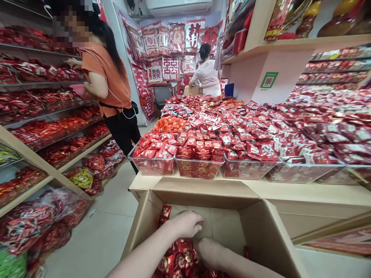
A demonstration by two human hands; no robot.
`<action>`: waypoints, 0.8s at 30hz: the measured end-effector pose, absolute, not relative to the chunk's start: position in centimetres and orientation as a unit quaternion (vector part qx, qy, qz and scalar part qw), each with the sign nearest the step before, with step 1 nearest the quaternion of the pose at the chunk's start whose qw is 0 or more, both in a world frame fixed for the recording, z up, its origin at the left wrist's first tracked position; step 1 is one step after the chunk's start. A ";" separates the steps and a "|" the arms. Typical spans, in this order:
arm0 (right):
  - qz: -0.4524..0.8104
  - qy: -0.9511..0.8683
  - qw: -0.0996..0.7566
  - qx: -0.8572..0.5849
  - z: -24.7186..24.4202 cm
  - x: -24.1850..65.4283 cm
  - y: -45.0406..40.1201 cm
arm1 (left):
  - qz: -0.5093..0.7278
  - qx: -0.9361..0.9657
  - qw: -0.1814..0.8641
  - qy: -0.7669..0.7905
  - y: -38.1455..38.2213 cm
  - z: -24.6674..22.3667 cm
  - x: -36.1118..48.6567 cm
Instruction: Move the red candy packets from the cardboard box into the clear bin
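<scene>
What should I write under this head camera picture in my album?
Left hand and right hand inside a cardboard box with shiny red packets, before clear bins piled with more.

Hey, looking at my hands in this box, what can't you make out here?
All in the head view:
Right hand: fingertips hidden by the hand itself, so whether it holds anything is unclear.
Packets: some hidden by the left forearm.
Box: near side cut off by the bottom edge.
QR code: too small to read.
</scene>
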State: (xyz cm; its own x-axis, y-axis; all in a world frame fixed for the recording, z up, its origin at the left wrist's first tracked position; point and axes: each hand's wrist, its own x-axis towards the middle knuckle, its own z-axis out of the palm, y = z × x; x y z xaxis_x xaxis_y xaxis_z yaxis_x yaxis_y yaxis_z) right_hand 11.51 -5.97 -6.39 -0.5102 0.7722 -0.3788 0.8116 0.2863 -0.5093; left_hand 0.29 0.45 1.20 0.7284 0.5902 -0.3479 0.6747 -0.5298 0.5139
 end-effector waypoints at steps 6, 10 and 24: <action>-0.285 0.817 -0.113 0.489 1.2 14.2 -4.4 | 0.021 0.786 0.510 0.348 1.1 4.1 -0.2; -0.352 0.708 -0.326 0.518 5.9 16.5 -4.6 | 0.111 0.649 0.709 0.254 0.9 6.5 -0.2; -0.430 0.543 -0.476 0.542 5.5 17.0 -2.8 | 0.274 0.622 0.653 0.334 0.3 6.2 1.5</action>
State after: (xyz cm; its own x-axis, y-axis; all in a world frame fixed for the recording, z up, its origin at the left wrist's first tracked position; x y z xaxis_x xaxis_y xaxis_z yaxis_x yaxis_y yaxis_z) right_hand 17.03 -2.82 5.55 0.0406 0.9979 0.0503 0.1783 0.0423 -0.9831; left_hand 1.49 0.35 6.18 0.6269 0.7734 -0.0942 0.0575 0.0747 0.9956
